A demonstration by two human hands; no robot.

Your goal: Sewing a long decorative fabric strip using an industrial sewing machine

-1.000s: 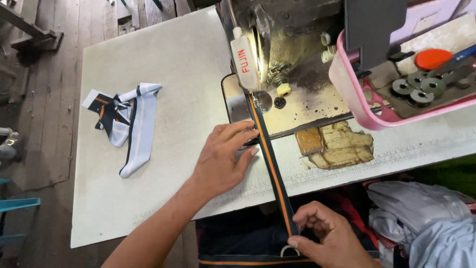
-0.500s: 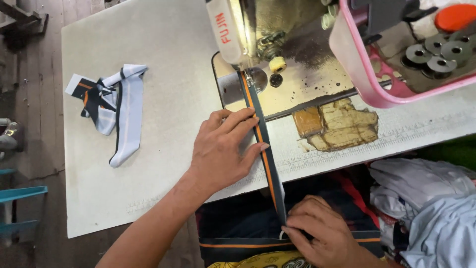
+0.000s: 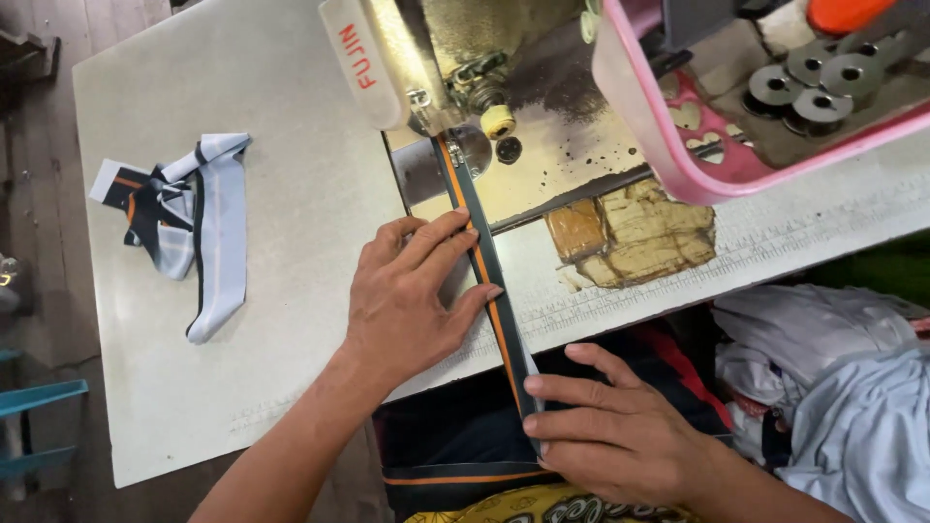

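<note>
While the dark strip with the orange edge [image 3: 481, 254] runs from the sewing machine [image 3: 455, 73] down past the near edge of the surface [image 3: 291, 116], guiding it well seems to come down to keeping it straight and flat.

Far to the left, a loose bundle of pale blue and dark fabric pieces [image 3: 184, 223] lies well apart from the work and plays no part in it.

Next comes the left hand [image 3: 407, 300], spread flat and palm down, holding nothing; its fingertips press on the strip just short of the machine's metal bed [image 3: 542, 165]. That pressure is best kept light and even, I judge, so the strip can slide while its orange edge stays parallel to the line of feed. The fingers should stay well back from the needle area, which the machine's head hides.

Lower and further right, the right hand [image 3: 620, 436] sits below the surface's edge, fingers curled loosely around the hanging end of the strip, apparently pinching it. Gentle tension here would keep the length from twisting; too hard a pull could drag it off line.

Right of the strip, a patch of worn brown tape [image 3: 630, 232] and a pink tray of metal bobbins [image 3: 775, 116] stay clear of the work.
</note>
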